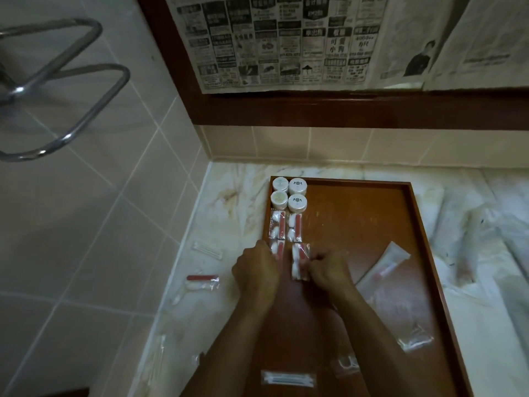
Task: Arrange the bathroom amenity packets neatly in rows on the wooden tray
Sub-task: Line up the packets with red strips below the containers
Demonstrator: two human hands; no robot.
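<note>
Wooden tray [412, 239] | my right hand [329, 270] pinches the cotton-and-file packet [299, 260], long axis running away from me | left hand [256, 270] steadies its neighbour packet [277, 250], fingers hidden.

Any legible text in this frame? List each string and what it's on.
"可賣 小陶": large black characters in an advert on the newspaper taped over the mirror; a rough reading.
Other newspaper headings and columns: Chinese print and digits, too blurred to read.
Lids of the four round white containers on the wooden tray: small emblems, no legible words.
Red-and-white packets and the tube sachet: no readable print.
</note>
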